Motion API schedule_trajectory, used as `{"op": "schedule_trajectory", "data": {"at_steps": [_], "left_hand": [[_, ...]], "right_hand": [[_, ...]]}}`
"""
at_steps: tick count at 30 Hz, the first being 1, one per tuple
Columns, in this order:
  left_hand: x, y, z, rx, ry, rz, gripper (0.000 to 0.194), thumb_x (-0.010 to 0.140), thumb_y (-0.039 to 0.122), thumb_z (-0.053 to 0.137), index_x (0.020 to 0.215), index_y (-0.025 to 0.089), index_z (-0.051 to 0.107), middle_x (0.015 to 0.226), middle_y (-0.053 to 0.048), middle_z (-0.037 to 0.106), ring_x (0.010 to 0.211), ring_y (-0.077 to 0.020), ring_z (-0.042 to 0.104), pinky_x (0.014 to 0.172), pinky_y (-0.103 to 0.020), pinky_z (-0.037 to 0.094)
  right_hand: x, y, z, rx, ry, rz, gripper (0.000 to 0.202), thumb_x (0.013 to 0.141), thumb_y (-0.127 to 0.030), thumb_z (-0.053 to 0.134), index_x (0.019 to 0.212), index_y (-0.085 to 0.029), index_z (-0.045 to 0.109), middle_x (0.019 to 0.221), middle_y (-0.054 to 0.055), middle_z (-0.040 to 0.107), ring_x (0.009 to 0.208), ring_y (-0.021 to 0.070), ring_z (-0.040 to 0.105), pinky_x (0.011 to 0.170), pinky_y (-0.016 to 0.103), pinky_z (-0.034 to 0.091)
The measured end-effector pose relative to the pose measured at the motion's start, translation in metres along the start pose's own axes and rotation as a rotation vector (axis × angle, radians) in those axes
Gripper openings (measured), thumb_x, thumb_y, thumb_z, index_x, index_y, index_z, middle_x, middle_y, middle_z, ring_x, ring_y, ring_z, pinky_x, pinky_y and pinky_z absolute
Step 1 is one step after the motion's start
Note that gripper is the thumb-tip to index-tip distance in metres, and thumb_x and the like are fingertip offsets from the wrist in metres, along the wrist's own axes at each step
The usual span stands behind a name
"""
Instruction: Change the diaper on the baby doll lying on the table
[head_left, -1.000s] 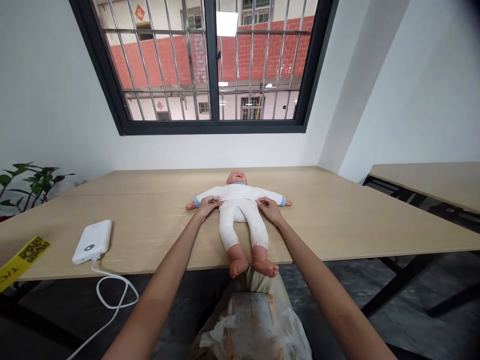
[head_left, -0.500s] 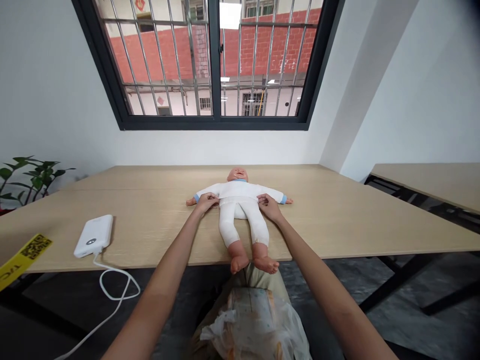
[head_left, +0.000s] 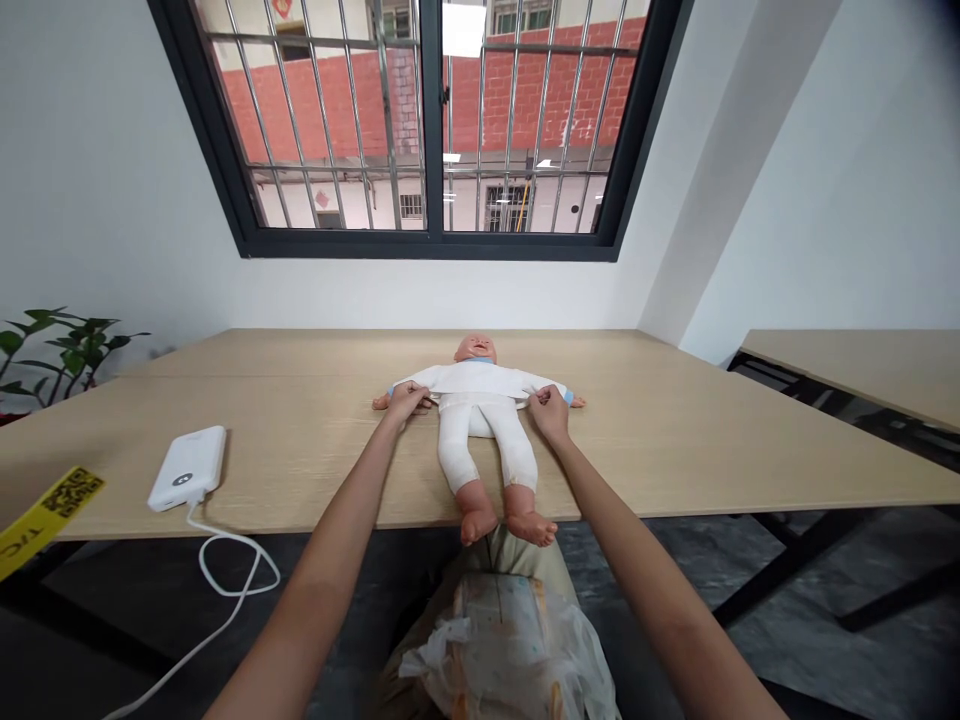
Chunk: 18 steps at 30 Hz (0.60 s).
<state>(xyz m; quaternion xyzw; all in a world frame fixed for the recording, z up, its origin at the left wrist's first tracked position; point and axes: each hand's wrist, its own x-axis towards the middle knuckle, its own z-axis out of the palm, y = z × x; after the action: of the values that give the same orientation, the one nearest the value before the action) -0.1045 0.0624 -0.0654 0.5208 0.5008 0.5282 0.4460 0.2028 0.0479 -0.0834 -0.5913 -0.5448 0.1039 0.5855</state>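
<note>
A baby doll (head_left: 474, 430) in a white outfit with blue cuffs lies on its back on the wooden table (head_left: 300, 460), arms spread, bare feet over the near edge. My left hand (head_left: 410, 400) is closed at the doll's side, under its sleeve on the left of the picture, pinching the shirt's edge. On the other side my right hand (head_left: 549, 407) pinches the shirt's edge, pulled outward below the other sleeve. The fingertips of both hands are partly hidden by cloth and fingers.
At the left are a white power bank (head_left: 187, 468) with a cable, a yellow tag (head_left: 49, 520) and a plant (head_left: 71, 355). A packet of diapers in clear plastic (head_left: 517, 640) rests on my lap. Another table (head_left: 870, 370) stands at the right, and a barred window is ahead.
My right hand has moved outward to the right, stretching the shirt's edge away from the doll's waist. My left hand has shifted slightly outward to the left.
</note>
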Motion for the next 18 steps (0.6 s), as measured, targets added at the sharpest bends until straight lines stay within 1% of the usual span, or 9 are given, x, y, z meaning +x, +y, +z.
{"op": "schedule_trajectory", "data": {"at_steps": [2,5,8,12,18], "left_hand": [[-0.0005,-0.0005,0.0016,0.018,-0.027,0.022,0.019,0.064,0.026,0.068,0.066,0.018,0.051,0.059,-0.001,0.063,0.054,-0.0117,0.059,0.049,-0.020,0.044],[-0.0011,-0.0006,0.0052,0.058,-0.085,0.089,0.021,0.059,0.024,0.070,0.062,0.018,0.050,0.056,0.003,0.057,0.050,-0.0094,0.052,0.048,-0.020,0.039],[-0.0022,0.0004,0.0077,0.107,-0.144,0.155,0.018,0.057,0.022,0.070,0.057,0.018,0.052,0.053,0.005,0.052,0.049,-0.0080,0.045,0.049,-0.020,0.034],[-0.0029,0.0019,0.0081,0.159,-0.189,0.202,0.013,0.058,0.021,0.065,0.057,0.018,0.052,0.054,0.005,0.052,0.051,-0.0093,0.044,0.051,-0.020,0.033],[-0.0031,0.0027,0.0086,0.250,-0.194,0.286,0.013,0.062,0.013,0.060,0.057,0.018,0.049,0.058,0.004,0.050,0.056,-0.0112,0.044,0.056,-0.022,0.033]], "right_hand": [[-0.0008,-0.0028,0.0012,0.028,-0.036,0.013,0.008,0.066,-0.024,0.052,0.070,-0.022,0.046,0.066,0.000,0.053,0.062,0.0162,0.047,0.061,0.028,0.037],[-0.0020,-0.0058,0.0042,0.113,-0.116,-0.009,0.007,0.064,-0.023,0.051,0.070,-0.022,0.047,0.067,0.000,0.054,0.062,0.0156,0.048,0.063,0.028,0.040],[-0.0035,-0.0055,0.0078,0.176,-0.191,-0.018,0.009,0.063,-0.024,0.053,0.071,-0.021,0.049,0.067,-0.001,0.054,0.063,0.0152,0.048,0.064,0.028,0.041],[-0.0053,-0.0021,0.0103,0.187,-0.290,-0.038,0.010,0.063,-0.026,0.051,0.070,-0.020,0.051,0.063,-0.003,0.052,0.061,0.0144,0.047,0.061,0.027,0.038],[-0.0052,-0.0012,0.0098,0.127,-0.318,-0.037,0.009,0.062,-0.025,0.048,0.067,-0.020,0.052,0.058,-0.003,0.049,0.057,0.0141,0.045,0.059,0.028,0.035]]}}
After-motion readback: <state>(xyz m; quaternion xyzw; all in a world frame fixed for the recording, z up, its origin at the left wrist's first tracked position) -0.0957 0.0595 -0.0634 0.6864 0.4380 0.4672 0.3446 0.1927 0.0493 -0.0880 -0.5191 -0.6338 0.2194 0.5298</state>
